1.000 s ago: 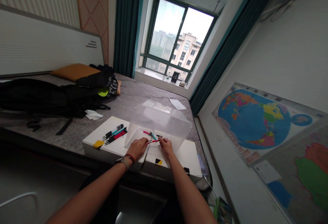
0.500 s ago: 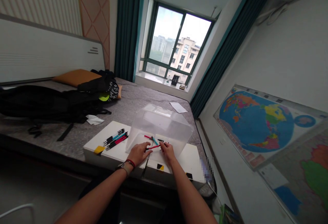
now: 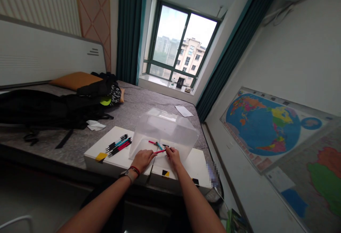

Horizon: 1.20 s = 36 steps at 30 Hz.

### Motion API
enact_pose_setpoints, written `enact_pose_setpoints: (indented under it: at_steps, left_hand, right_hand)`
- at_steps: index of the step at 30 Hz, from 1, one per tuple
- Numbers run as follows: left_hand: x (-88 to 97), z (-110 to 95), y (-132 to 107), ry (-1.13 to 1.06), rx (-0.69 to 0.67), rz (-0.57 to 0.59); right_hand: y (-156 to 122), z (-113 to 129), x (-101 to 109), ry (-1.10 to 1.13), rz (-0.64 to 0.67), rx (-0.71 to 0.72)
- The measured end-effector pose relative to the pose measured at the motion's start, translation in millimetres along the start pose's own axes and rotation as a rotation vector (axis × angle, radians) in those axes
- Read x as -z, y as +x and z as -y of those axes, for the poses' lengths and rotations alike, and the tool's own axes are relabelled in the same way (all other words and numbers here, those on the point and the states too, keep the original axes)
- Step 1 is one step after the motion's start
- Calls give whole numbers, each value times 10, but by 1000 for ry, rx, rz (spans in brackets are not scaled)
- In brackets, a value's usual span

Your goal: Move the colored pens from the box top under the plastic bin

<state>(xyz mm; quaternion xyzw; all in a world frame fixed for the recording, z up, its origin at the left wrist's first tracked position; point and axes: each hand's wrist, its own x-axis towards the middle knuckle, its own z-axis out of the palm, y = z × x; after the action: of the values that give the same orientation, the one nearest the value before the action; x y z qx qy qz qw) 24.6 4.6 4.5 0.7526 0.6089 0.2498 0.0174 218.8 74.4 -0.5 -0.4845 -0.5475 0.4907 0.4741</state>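
Observation:
Between my two hands is a red pen (image 3: 159,151). My left hand (image 3: 143,160) is closed around its left end, and my right hand (image 3: 173,157) pinches the other end. Just beyond them a translucent plastic box (image 3: 165,124) lies with its opening toward me. Inside it are a few loose pens, among them a blue pen (image 3: 159,145) and a red one (image 3: 152,142). Left of the box, several black, blue and red pens (image 3: 119,145) lie side by side on a white box top (image 3: 102,143).
The white boxes stand on a grey bed (image 3: 138,98). A black backpack (image 3: 53,110), an orange cushion (image 3: 77,81) and a crumpled tissue (image 3: 95,125) lie to the left. A white sheet of paper (image 3: 183,111) is behind the plastic box. A world map (image 3: 263,126) hangs at right.
My left fingers, partly spread before, have closed on the pen's left end. My right hand keeps its pinch. The whole view has shifted slightly.

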Motion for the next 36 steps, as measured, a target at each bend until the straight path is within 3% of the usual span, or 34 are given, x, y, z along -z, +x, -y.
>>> enact_pose_setpoints:
  at_steps: [3,16,22,36]
  left_hand:
    - [-19,6,4,14,0,12]
    - [67,-31,-14,-109,31,-39]
    - [64,-20,-26,-76,-59,-51]
    - [-14,-3,-9,-9,-34,-33]
  right_hand:
    - [24,-41,22,7,91,-29]
    - [41,-54,33,-33,138,-19]
    - [37,-49,37,-29,140,-11]
    - [66,-79,34,62,165,-52]
